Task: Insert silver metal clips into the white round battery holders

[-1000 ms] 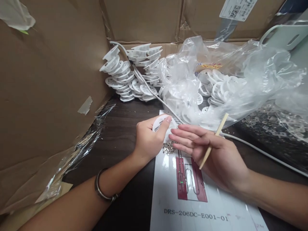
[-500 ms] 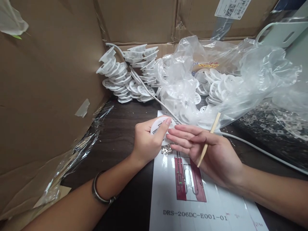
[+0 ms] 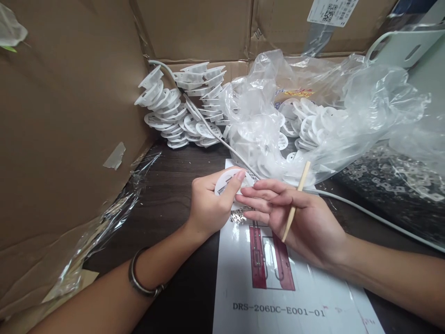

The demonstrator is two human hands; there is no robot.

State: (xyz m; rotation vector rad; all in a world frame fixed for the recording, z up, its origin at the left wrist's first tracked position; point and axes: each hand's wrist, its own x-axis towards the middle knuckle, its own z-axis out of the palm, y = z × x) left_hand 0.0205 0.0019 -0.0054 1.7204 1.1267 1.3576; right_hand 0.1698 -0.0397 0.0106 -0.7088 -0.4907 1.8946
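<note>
My left hand (image 3: 210, 199) is closed on a round white plastic disc (image 3: 223, 181), thumb pressed on its face. Part of the disc lies hidden behind the thumb and the other hand's fingertips. My right hand (image 3: 295, 208) faces palm up, its fingers stretched towards the disc's right edge. A thin wooden stick (image 3: 296, 202) is held between the thumb and the palm side of that hand. Under the disc, a small heap of shiny metal pieces (image 3: 238, 216) rests on a printed sheet (image 3: 236, 278) with a red and white diagram.
Stacks of white discs (image 3: 163, 102) stand at the back left. A clear plastic bag (image 3: 250, 125) with more discs lies behind my hands. At the right is a bag of metal clips (image 3: 399, 171). A grey cable (image 3: 215, 134) crosses the table; cardboard walls (image 3: 194, 28) enclose it.
The whole view has shifted slightly. The wooden stick and my right hand have moved a little to the left; my left hand keeps its hold on the disc.
</note>
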